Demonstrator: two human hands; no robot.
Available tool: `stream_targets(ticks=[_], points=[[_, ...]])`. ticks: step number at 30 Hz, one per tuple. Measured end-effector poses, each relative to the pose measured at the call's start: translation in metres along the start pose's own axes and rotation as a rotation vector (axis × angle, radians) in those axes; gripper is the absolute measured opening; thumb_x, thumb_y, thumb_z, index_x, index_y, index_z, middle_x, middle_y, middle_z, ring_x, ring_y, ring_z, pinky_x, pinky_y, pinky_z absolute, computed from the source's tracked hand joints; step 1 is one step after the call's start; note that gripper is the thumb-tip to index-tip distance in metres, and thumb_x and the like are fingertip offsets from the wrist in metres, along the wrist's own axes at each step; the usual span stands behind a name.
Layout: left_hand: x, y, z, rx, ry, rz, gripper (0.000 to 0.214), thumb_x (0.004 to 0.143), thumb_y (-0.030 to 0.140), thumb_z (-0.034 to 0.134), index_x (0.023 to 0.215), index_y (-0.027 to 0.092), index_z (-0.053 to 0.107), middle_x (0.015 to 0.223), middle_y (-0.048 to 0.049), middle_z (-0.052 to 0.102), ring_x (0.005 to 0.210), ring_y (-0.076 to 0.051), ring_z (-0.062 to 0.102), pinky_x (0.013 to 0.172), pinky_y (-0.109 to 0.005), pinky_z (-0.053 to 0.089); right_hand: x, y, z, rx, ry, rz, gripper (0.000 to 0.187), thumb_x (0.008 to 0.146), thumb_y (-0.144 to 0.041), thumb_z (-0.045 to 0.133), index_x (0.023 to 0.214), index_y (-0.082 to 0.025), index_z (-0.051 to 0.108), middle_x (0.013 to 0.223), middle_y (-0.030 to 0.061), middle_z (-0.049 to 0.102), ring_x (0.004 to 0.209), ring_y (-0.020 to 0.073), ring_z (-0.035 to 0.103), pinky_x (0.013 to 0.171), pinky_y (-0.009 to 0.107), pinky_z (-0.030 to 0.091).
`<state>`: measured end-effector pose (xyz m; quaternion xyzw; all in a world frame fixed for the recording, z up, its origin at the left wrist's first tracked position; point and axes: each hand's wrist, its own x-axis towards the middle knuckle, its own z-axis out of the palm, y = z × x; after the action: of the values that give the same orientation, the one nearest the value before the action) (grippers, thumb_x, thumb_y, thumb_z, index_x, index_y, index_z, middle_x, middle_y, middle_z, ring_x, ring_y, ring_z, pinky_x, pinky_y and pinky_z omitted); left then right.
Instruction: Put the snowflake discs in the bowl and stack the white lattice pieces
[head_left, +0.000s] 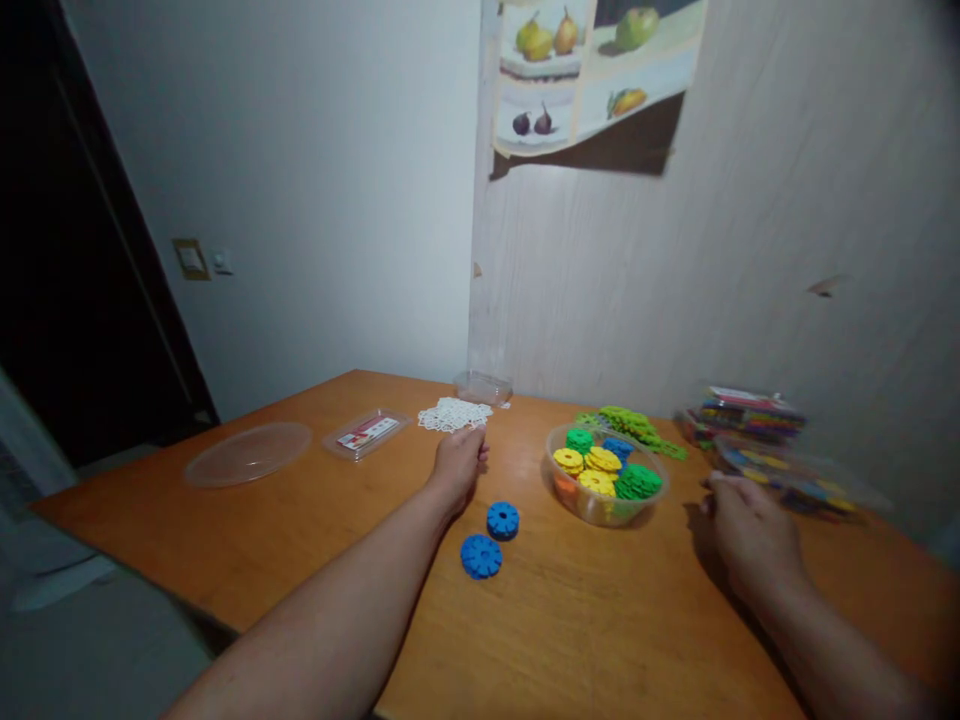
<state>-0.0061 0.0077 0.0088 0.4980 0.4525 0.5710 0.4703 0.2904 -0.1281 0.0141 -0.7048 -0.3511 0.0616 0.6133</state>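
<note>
My left hand (459, 468) is closed, its fingers curled near the front edge of a pile of white openwork pieces (454, 413); whatever it may hold is hidden. On the right, my right hand (756, 530) is also closed and slightly blurred, in front of a clear container (855, 487) with yellow and blue discs. Nothing shows between its fingers. A clear round bowl (600, 512) between my hands holds notched discs in yellow, green, blue and orange. Two small stacks of blue notched discs, one (502, 521) behind the other (481, 556), lie on the table below my left hand.
On the wooden table (600, 620) are an oval clear lid (249, 455), a flat clear package with a label (367, 434) and a clear tray (484, 387). Yellow-green pieces (634, 425) lie behind the bowl. Stacked colourful packs (746, 415) stand near the wall.
</note>
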Motion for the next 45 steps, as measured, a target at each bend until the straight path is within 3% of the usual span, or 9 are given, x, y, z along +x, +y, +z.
stream_targets(ticks=[4,10,13,17,19,23,28,35,45], points=[[0.006,-0.010,0.004,-0.003,-0.093,0.004,0.048,0.073,0.065,0.058,0.067,0.017,0.055,0.059,-0.0004,0.055,0.051,-0.010,0.049,0.050,-0.022,0.038,-0.008,-0.020,-0.011,-0.001,0.057,-0.016,0.028,0.086,-0.047,0.051,0.072,-0.024,0.055,0.058,0.0011,0.054,0.053,0.0175,0.049,0.050,0.030,0.036],[0.010,-0.017,0.007,0.036,-0.122,0.045,0.048,0.079,0.063,0.053,0.066,0.017,0.057,0.059,-0.0018,0.056,0.055,-0.012,0.053,0.055,-0.023,0.041,-0.043,-0.041,-0.015,-0.022,0.006,-0.279,0.040,0.092,-0.056,0.044,0.068,-0.024,0.050,0.061,-0.0007,0.048,0.057,0.0158,0.044,0.054,0.030,0.035],[0.008,-0.017,0.009,0.045,-0.127,0.060,0.047,0.083,0.060,0.050,0.066,0.016,0.056,0.059,-0.0019,0.056,0.055,-0.012,0.052,0.055,-0.023,0.041,-0.072,-0.047,-0.012,-0.079,-0.164,-0.439,0.037,0.094,-0.051,0.046,0.070,-0.024,0.053,0.060,-0.0006,0.049,0.057,0.0164,0.048,0.055,0.029,0.038],[0.006,-0.017,0.010,0.041,-0.147,0.079,0.045,0.086,0.055,0.048,0.065,0.016,0.056,0.060,-0.0017,0.055,0.056,-0.012,0.052,0.055,-0.023,0.041,-0.105,-0.055,0.001,-0.171,-0.519,-0.726,0.027,0.096,-0.037,0.046,0.075,-0.024,0.057,0.064,0.0012,0.058,0.058,0.0164,0.054,0.056,0.029,0.040],[0.006,-0.018,0.011,0.044,-0.153,0.087,0.044,0.088,0.054,0.046,0.065,0.016,0.056,0.060,-0.0014,0.055,0.056,-0.012,0.052,0.055,-0.023,0.041,-0.115,-0.058,0.012,-0.205,-0.681,-0.784,0.021,0.096,-0.031,0.046,0.082,-0.024,0.060,0.070,0.0017,0.061,0.063,0.0159,0.057,0.060,0.028,0.042],[0.010,-0.024,0.012,0.070,-0.165,0.093,0.046,0.089,0.055,0.044,0.066,0.017,0.056,0.059,-0.0015,0.056,0.056,-0.013,0.054,0.055,-0.024,0.042,-0.126,-0.060,0.035,-0.242,-0.821,-0.736,0.018,0.096,-0.030,0.050,0.106,-0.023,0.063,0.088,0.0044,0.066,0.077,0.0178,0.061,0.069,0.030,0.046],[0.016,-0.030,0.011,0.137,-0.176,0.137,0.050,0.089,0.058,0.043,0.065,0.017,0.059,0.061,-0.0033,0.060,0.058,-0.015,0.058,0.057,-0.026,0.043,-0.128,-0.069,0.060,-0.313,-0.805,-0.576,0.034,0.093,-0.041,0.053,0.120,-0.023,0.061,0.091,0.0044,0.064,0.077,0.0180,0.060,0.068,0.030,0.046],[0.015,-0.028,0.010,0.120,-0.169,0.139,0.051,0.087,0.060,0.044,0.065,0.017,0.059,0.061,-0.0034,0.060,0.057,-0.016,0.057,0.056,-0.027,0.043,-0.130,-0.086,0.081,-0.510,-0.759,-0.495,0.039,0.087,-0.048,0.059,0.113,-0.020,0.066,0.094,0.0066,0.060,0.081,0.0201,0.060,0.073,0.033,0.045],[0.013,-0.025,0.010,0.086,-0.182,0.131,0.050,0.085,0.061,0.047,0.065,0.017,0.060,0.062,-0.0035,0.061,0.059,-0.016,0.058,0.056,-0.027,0.044,-0.131,-0.082,0.084,-0.468,-0.738,-0.491,0.030,0.087,-0.043,0.060,0.107,-0.021,0.067,0.089,0.0035,0.057,0.078,0.0179,0.058,0.070,0.031,0.043]])
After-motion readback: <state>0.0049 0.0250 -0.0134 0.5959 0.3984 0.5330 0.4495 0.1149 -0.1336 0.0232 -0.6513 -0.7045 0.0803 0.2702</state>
